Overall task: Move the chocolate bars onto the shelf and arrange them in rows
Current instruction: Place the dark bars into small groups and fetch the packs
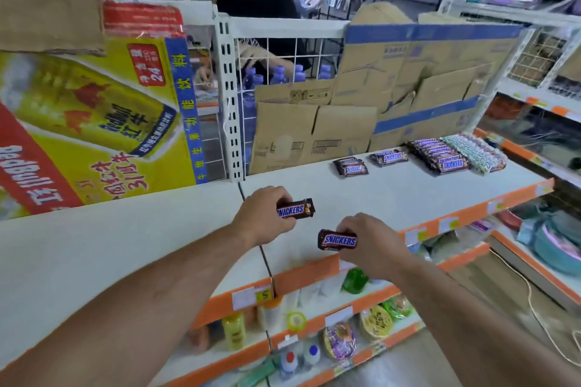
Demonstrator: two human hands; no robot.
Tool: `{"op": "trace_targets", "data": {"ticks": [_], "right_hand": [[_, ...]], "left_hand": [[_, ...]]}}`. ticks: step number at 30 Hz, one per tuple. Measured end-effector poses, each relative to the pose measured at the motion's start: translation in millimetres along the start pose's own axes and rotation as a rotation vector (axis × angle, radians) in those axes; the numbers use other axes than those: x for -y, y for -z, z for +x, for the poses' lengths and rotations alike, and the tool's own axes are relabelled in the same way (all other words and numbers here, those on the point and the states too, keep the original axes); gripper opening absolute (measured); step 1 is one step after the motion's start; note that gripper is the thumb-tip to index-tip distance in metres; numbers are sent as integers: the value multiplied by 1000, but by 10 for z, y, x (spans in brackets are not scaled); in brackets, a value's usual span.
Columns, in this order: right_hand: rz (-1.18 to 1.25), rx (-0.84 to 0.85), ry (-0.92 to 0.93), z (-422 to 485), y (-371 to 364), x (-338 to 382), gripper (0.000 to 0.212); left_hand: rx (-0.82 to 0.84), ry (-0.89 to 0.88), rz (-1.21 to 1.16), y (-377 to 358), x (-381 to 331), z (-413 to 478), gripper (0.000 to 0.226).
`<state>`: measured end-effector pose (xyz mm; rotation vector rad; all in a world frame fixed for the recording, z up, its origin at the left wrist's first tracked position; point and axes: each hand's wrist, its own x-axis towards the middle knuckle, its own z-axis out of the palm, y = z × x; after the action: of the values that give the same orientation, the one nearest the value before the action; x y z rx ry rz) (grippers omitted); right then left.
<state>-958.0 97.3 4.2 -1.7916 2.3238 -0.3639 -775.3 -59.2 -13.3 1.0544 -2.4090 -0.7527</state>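
Snickers bars (296, 210) in left hand (264, 217), right hand (372, 243), yellow tag (264, 295) maybe "5"

This is a small shop, seen from an aisle. A white metal shelf (393, 195) has an orange edge strip (471, 214) that carries paper price labels, one of them a yellow tag (263, 295). Snickers bars (440, 155) lie in a tidy row towards the back of the shelf, with a few small stacks beside it. The lower tiers hold bottles, such as a yellow bottle (234, 331) and a green bottle (354, 280), and bagged snacks (375, 322). A printed energy-drink carton (94, 122) and flattened cardboard boxes (314, 132) stand on the shelf. Behind a wire grid panel (283, 50), water bottles (278, 75) are stocked, and a person in a black top (261, 3) stands there.
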Motion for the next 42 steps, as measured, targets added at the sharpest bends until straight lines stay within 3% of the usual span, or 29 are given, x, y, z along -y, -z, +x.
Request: {"op": "trace_targets", "data": {"ticks": [11, 23, 30, 42], "right_hand": [[26, -9, -61, 861, 89, -635, 26], [37, 91, -21, 1437, 159, -1498, 29], [21, 179, 162, 1746, 333, -2040, 27], [6, 223, 438, 1989, 316, -2419, 32]], "left_hand": [[66, -125, 8, -475, -143, 1216, 29], [0, -207, 84, -1227, -404, 2048, 38], [-35, -63, 177, -1547, -639, 2333, 40], [-244, 147, -2, -1843, -658, 2152, 45]]}}
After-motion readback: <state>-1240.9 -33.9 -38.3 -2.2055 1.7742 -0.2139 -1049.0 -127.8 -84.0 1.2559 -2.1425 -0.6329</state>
